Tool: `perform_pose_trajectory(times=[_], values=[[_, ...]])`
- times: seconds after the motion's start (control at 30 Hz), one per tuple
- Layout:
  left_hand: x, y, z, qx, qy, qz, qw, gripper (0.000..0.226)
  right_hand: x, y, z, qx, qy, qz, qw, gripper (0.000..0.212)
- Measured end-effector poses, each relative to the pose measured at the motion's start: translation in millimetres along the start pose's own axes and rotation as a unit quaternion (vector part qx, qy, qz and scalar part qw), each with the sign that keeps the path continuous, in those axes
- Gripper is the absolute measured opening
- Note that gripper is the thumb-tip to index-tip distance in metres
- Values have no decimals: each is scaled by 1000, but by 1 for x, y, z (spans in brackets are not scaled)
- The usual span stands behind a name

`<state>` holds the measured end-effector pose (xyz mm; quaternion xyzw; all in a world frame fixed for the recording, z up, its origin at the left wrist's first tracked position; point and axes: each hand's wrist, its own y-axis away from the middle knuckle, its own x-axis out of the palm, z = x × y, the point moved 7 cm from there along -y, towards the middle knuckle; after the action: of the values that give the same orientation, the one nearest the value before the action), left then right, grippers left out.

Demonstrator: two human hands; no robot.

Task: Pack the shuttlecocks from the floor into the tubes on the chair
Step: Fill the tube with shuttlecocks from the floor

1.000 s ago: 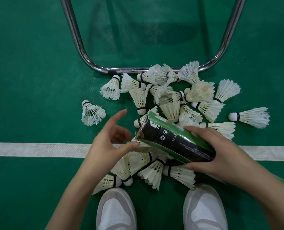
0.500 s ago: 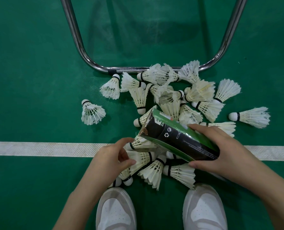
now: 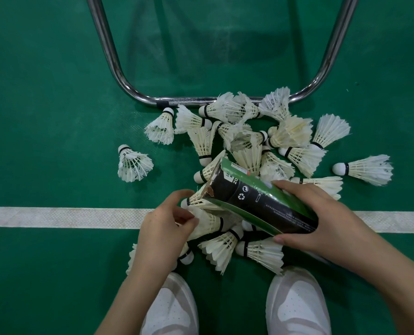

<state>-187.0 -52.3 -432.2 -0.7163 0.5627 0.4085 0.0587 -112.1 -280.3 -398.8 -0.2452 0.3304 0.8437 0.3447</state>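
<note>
A black and green cardboard tube (image 3: pixel 259 201) lies tilted over the pile, its open, torn mouth pointing up and left. My right hand (image 3: pixel 319 218) grips its lower end. My left hand (image 3: pixel 167 226) is closed around the feathers of a white shuttlecock (image 3: pixel 208 222) just below the tube's mouth. Several white shuttlecocks (image 3: pixel 268 139) are heaped on the green floor between my hands and the chair frame. One shuttlecock (image 3: pixel 133 164) lies apart at the left, another (image 3: pixel 365 169) at the right.
The chrome U-shaped chair base (image 3: pixel 119 76) rests on the floor behind the pile. A white court line (image 3: pixel 56 217) runs across under my hands. My two white shoes (image 3: pixel 172 308) stand at the bottom edge. The chair seat is out of view.
My left hand has dropped from open beside the tube's mouth down into the pile and closed on a shuttlecock. The tube has shifted slightly right.
</note>
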Motion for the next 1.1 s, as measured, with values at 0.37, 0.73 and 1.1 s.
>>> perform_pose_trajectory(times=[0.37, 0.73, 1.1], values=[[-52, -7, -4, -65, 213, -40, 974, 42, 0, -2, -1, 4, 1, 0, 1000, 77], [-87, -6, -25, -22, 319, -95, 943, 39, 5, -2, 4, -1, -10, 5, 1000, 77], [-40, -1, -41, -29, 348, 6, 937, 41, 11, -2, 3, -6, 6, 14, 1000, 78]])
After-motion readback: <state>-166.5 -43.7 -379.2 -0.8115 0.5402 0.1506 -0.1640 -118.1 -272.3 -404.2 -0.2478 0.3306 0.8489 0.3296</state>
